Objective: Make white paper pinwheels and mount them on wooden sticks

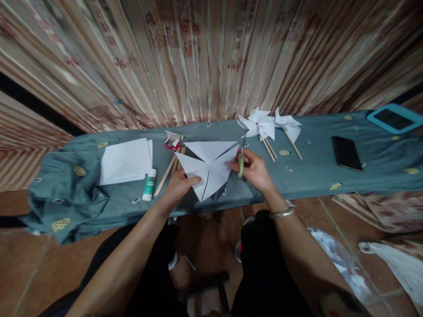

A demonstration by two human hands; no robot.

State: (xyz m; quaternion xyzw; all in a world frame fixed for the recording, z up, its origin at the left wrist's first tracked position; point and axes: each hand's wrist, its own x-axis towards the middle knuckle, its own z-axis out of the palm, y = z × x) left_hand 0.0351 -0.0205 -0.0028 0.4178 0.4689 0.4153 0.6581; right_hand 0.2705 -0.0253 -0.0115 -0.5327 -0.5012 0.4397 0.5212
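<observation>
A white paper square (216, 169) with slits cut from its corners toward the middle is held over the cloth-covered table. My left hand (180, 185) pinches its lower left part, thumb on top. My right hand (254, 169) grips a pair of scissors (241, 167) with pale green handles, blades pointing up and away from me. Those right fingers are also close to the paper's right edge; whether they touch it I cannot tell. Behind my left hand lie several wooden sticks (165, 174), partly hidden by the paper.
Left are a stack of white paper (125, 160), a glue stick (150, 185) and a small red box (172, 143) of metal bits. Finished paper pinwheels (257, 124) on sticks lie back right. Farther right are a black phone (346, 152) and a blue-framed tablet (395, 119). A curtain (211, 61) hangs behind.
</observation>
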